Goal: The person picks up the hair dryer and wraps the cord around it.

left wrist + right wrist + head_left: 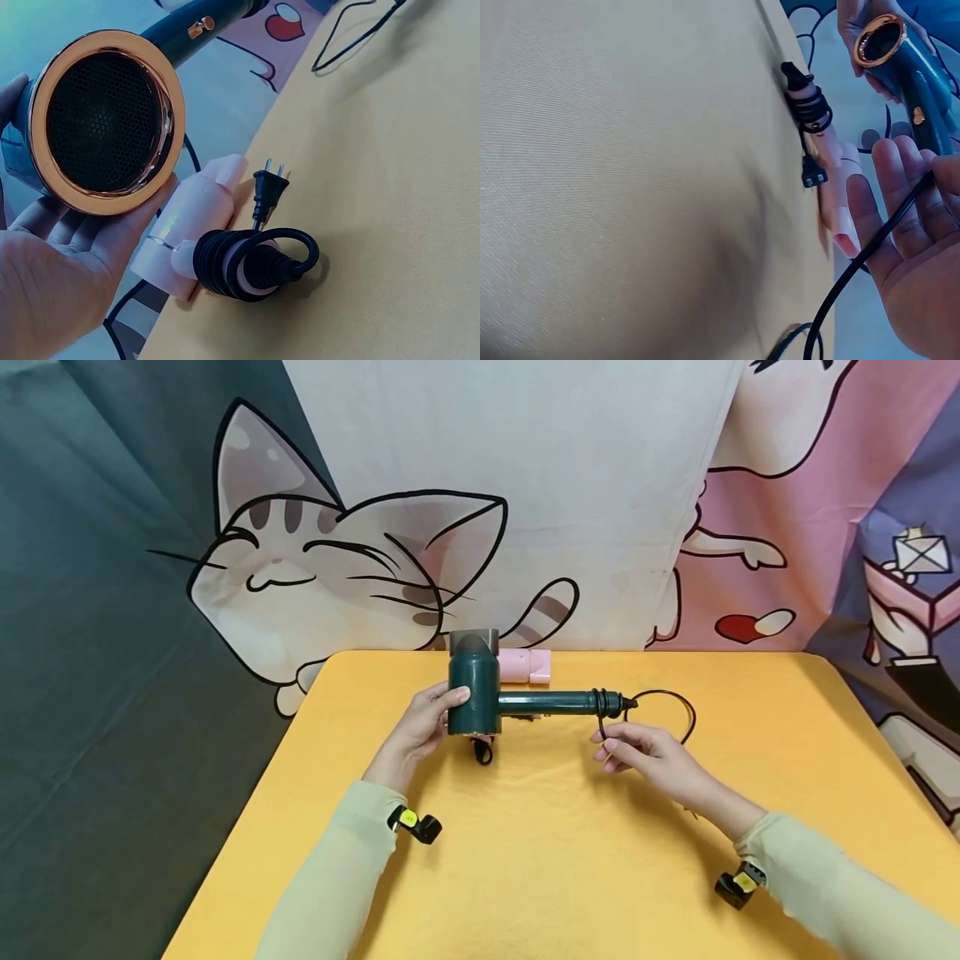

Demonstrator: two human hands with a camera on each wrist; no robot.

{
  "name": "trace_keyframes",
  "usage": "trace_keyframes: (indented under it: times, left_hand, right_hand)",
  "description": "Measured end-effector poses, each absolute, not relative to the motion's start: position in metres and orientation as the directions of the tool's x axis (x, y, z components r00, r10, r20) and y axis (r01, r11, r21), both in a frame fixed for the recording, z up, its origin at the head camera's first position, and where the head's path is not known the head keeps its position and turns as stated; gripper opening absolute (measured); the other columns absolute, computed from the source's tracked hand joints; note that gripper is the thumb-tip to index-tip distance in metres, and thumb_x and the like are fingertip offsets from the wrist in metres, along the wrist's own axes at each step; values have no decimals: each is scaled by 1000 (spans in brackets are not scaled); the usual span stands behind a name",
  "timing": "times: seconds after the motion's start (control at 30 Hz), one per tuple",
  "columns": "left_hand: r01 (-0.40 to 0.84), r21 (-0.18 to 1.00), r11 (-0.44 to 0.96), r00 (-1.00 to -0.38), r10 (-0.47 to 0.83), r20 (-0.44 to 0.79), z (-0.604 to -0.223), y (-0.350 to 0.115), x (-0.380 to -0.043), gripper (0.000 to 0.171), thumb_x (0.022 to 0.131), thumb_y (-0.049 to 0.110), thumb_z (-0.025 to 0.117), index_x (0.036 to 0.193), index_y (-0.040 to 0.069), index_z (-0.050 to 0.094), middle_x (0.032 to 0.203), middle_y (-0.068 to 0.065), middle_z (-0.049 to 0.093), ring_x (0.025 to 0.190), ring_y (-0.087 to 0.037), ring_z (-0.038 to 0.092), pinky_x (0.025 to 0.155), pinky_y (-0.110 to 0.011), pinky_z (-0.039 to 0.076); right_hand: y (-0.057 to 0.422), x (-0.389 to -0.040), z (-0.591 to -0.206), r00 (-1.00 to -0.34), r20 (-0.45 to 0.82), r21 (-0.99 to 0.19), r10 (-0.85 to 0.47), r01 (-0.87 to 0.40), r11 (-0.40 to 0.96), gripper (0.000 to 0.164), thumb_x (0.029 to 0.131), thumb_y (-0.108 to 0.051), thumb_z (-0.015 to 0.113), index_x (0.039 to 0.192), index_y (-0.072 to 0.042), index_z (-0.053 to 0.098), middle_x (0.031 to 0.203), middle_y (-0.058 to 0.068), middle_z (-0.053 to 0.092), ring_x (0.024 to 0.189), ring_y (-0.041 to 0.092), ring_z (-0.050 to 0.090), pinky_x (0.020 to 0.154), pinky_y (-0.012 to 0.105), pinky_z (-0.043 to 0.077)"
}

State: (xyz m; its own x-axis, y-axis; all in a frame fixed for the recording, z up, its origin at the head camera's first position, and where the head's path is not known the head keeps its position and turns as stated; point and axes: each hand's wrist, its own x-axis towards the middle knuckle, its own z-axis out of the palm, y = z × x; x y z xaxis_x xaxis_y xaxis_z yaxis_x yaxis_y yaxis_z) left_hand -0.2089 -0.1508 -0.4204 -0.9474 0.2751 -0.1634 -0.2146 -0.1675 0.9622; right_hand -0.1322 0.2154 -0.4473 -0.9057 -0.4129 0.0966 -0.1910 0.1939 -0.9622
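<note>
From my distant place I can see that both hands are occupied. The left hand (424, 720) grips the dark green hair dryer (482, 685) by its thick barrel, with the thumb on the near side and the other fingers behind and below. The right hand (651, 757) holds the black cord (846, 275) of this dryer, lightly, between thumb and fingers, while some of its fingers look rather straight. I believe the barrel is chosen because it gives a wide, firm hold, and so the handle (547, 702) is free and points to the right side. A few turns of cord lie around the handle's end, so it seems to me that one hand steadies the dryer and the other controls the cord. The green dryer is raised over the yellow counter (525, 868), perhaps to leave space for the cord below. It is between the two hands: the barrel is inside the left one, and the handle's tip is just above the right one in the head view, near its fingers. From this tip the cord makes a loop to the right. Behind the barrel, near the far edge, a pink hair dryer (199, 219) rests on the counter, its black cable (212, 264) wound around its own handle and its plug (268, 193) sticking out; probably this place keeps it out of the way.
</note>
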Motion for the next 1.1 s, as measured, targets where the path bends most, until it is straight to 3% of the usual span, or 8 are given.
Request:
trace_keyframes:
  times: [0.13,0.27,0.7,0.93,1.1]
  left_hand:
    - [-209,963,-170,-946,285,-155,-421,-151,-208,62,97,18,63,151,-9,50,121,-14,71,94,-19,74,82,-31,65]
    - [-217,959,-181,-943,293,-158,-422,-152,-208,63,96,19,63,152,-9,50,122,-14,71,95,-19,73,83,-30,65]
    - [-197,960,-197,-931,343,-121,-423,-152,-207,65,95,17,63,152,-11,48,123,-14,70,100,-21,72,86,-32,64]
    - [-188,960,-207,-922,375,-99,-422,-152,-206,65,95,16,64,151,-12,48,116,-8,74,97,-19,75,83,-32,65]
    - [-175,963,-204,-918,387,-85,-421,-153,-205,65,94,17,67,150,-12,50,114,-9,75,96,-19,75,81,-32,65]
  right_hand:
    - [215,-134,-453,-906,71,-968,-418,-163,189,31,113,-12,53,130,10,66,110,34,71,93,37,76,86,42,65]
    - [214,-135,-458,-904,53,-975,-425,-138,172,35,113,-12,53,132,15,63,111,37,69,94,38,75,87,39,65]
    - [222,-151,-469,-877,63,-957,-477,-188,219,31,111,-8,56,128,16,68,108,31,75,90,31,78,84,38,66]
    - [236,-161,-474,-871,-11,-956,-491,-134,260,30,111,-11,58,120,14,72,101,27,76,84,16,75,78,34,66]
    - [242,-170,-474,-867,-92,-949,-491,-73,306,33,110,-18,61,114,12,74,88,20,73,72,14,69,69,30,62]
